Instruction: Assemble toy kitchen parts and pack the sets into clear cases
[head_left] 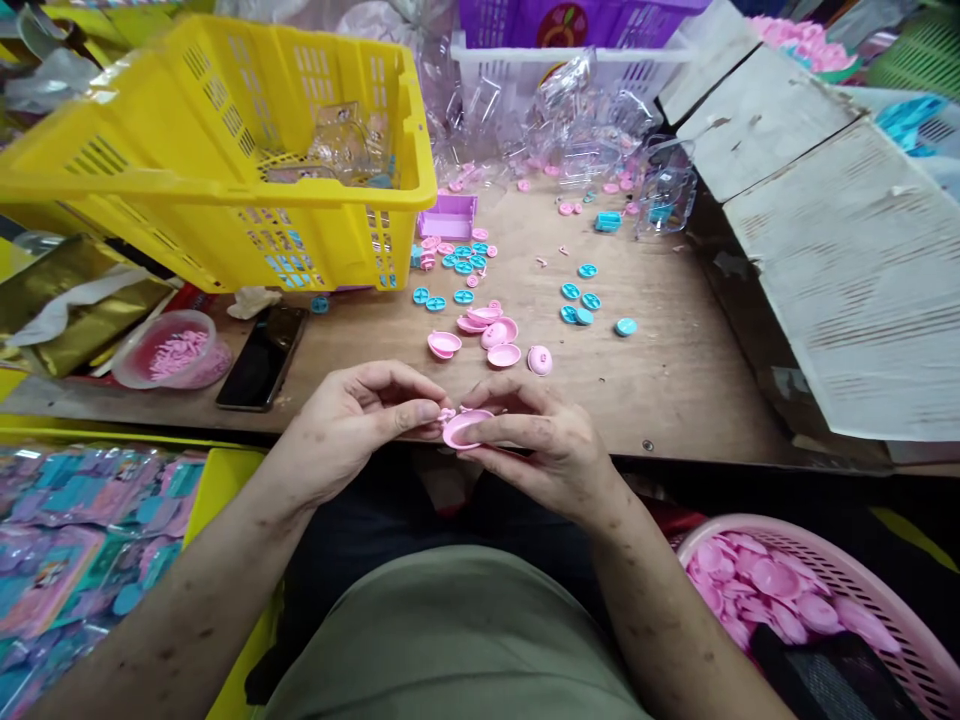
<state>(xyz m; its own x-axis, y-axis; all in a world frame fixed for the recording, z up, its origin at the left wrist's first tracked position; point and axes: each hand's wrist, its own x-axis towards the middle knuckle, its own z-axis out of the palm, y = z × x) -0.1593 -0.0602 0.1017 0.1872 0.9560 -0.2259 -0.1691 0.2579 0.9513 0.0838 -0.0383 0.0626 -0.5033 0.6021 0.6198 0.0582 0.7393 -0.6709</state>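
My right hand point(536, 430) grips a pink oval plastic shell point(463, 430), its hollow side facing up, just over the table's front edge. Pinched between the thumb and fingers of my left hand point(382, 405) is a small pink plastic piece point(445, 414), held against the shell's left end. Whether the two are joined I cannot tell. Ahead of my hands lie several similar pink shells point(504, 356) in a loose group, with a round pink lid-like piece point(540, 360) to their right.
Small blue wheels point(463, 265) lie scattered farther back. A yellow basket point(300, 215) stands at the left, near a black phone point(262, 358) and a tub of small pink parts point(177, 350). Cardboard point(847, 240) borders the right; a pink basket point(911, 590) of shells sits below.
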